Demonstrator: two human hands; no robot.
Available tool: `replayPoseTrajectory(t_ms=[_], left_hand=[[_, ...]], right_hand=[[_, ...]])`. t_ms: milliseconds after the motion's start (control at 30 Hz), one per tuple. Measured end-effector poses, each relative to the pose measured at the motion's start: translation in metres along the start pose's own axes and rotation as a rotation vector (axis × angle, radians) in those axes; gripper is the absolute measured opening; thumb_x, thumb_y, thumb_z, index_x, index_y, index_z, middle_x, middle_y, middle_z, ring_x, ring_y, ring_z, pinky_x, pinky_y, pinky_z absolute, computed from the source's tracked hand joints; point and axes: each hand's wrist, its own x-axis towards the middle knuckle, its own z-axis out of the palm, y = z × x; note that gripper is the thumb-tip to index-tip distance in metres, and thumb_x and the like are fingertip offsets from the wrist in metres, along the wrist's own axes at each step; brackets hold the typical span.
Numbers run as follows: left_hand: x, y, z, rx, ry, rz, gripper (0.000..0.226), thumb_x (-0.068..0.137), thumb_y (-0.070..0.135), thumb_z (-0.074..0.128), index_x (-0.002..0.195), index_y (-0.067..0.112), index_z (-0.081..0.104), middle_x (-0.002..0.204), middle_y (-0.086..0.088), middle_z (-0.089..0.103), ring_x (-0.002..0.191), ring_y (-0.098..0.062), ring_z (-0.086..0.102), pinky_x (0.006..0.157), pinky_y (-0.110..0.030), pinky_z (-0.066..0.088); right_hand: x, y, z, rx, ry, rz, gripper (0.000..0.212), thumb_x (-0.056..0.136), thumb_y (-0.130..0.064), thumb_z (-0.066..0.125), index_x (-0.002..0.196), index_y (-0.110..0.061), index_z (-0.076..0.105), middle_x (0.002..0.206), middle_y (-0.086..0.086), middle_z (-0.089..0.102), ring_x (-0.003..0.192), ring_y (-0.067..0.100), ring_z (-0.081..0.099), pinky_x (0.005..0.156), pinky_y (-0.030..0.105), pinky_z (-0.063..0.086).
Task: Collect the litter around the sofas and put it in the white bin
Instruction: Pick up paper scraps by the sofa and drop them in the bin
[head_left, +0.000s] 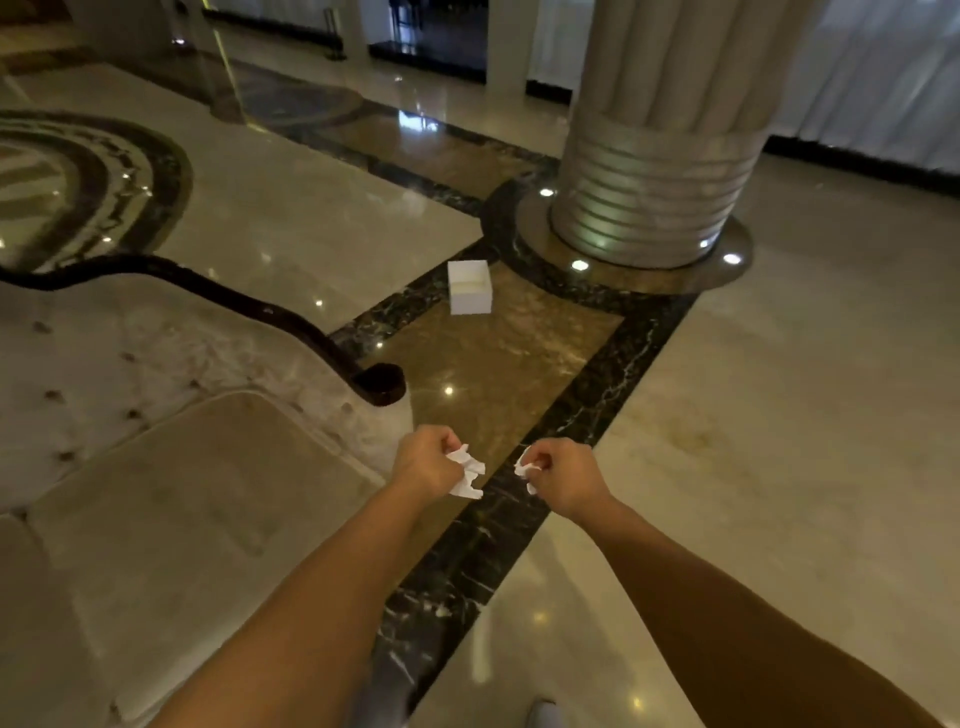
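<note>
A small white square bin (470, 288) stands on the marble floor ahead, near the base of a column. My left hand (425, 460) is closed on a crumpled white paper (466, 473) that sticks out to the right of the fist. My right hand (563, 480) is closed on a smaller scrap of white paper (525, 470). Both hands are held out in front of me, side by side, well short of the bin. The bin's open top faces up; I cannot see what is inside it.
A cream tufted sofa (156, 467) with a dark wooden frame fills the left. A large fluted column (654, 156) on a round base rises behind the bin. Glossy marble floor (779, 415) with dark inlay strips stretches to the right. My shoe shows at the bottom edge.
</note>
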Motion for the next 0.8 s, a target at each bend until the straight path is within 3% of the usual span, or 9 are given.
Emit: replayPoseTrajectory(t_ms=[200,300,367,500,567,633,800], left_hand=[[0.057,0.082,0.069,-0.024,-0.063,0.066,0.027,0.08,0.002,0.068,0.067,0.023,0.057,0.082,0.001,0.06,0.08,-0.013,0.057,0.061,-0.019,0.042],[0.088,0.099,0.087,-0.05,-0.099,0.047,0.016,0.082,0.006,0.069,0.081,0.02,0.061,0.093,-0.001,0.062,0.09,-0.016,0.06,0.074,-0.024,0.053],[0.112,0.104,0.091,-0.052,-0.095,0.027,0.013,0.083,0.007,0.068,0.085,0.018,0.062,0.094,-0.001,0.061,0.089,-0.015,0.06,0.075,-0.024,0.054],[0.173,0.103,0.082,-0.052,-0.045,-0.031,0.02,0.085,0.006,0.066,0.074,0.021,0.058,0.085,0.0,0.061,0.076,-0.007,0.056,0.06,-0.014,0.042],[0.218,0.102,0.072,-0.025,-0.033,-0.066,0.02,0.085,0.006,0.065,0.076,0.022,0.058,0.086,0.0,0.061,0.078,-0.008,0.055,0.064,-0.015,0.041],[0.265,0.103,0.061,-0.011,-0.018,-0.092,0.02,0.085,0.007,0.065,0.077,0.023,0.057,0.084,0.003,0.059,0.08,-0.008,0.054,0.068,-0.016,0.041],[0.404,0.124,0.028,0.032,0.0,-0.047,0.027,0.083,0.001,0.065,0.077,0.025,0.056,0.082,0.008,0.055,0.08,-0.006,0.053,0.059,-0.011,0.038]], right_hand=[[0.048,0.077,-0.092,-0.081,0.068,0.06,0.016,0.085,-0.006,0.057,0.086,-0.011,0.072,0.085,0.008,0.068,0.08,0.021,0.061,0.069,0.029,0.049],[0.08,0.098,-0.109,-0.068,0.072,0.096,0.012,0.086,-0.009,0.06,0.085,-0.013,0.071,0.084,0.006,0.067,0.077,0.018,0.06,0.06,0.02,0.043],[0.105,0.103,-0.11,-0.064,0.058,0.111,0.011,0.087,-0.012,0.06,0.086,-0.015,0.071,0.084,0.005,0.067,0.077,0.017,0.06,0.057,0.018,0.04],[0.177,0.094,-0.106,-0.143,-0.097,0.007,0.012,0.09,-0.013,0.056,0.089,-0.015,0.068,0.09,0.002,0.063,0.082,0.013,0.058,0.062,0.014,0.039],[0.224,0.083,-0.103,-0.16,-0.129,-0.047,0.014,0.091,-0.011,0.054,0.091,-0.016,0.067,0.093,-0.001,0.061,0.084,0.01,0.055,0.071,0.016,0.041],[0.269,0.069,-0.102,-0.168,-0.138,-0.089,0.016,0.092,-0.01,0.053,0.09,-0.017,0.067,0.094,-0.002,0.062,0.079,0.004,0.052,0.07,0.014,0.039],[0.407,0.037,-0.107,-0.227,-0.182,-0.086,0.02,0.091,-0.01,0.052,0.093,-0.012,0.072,0.098,0.005,0.07,0.079,0.009,0.059,0.071,0.018,0.041]])
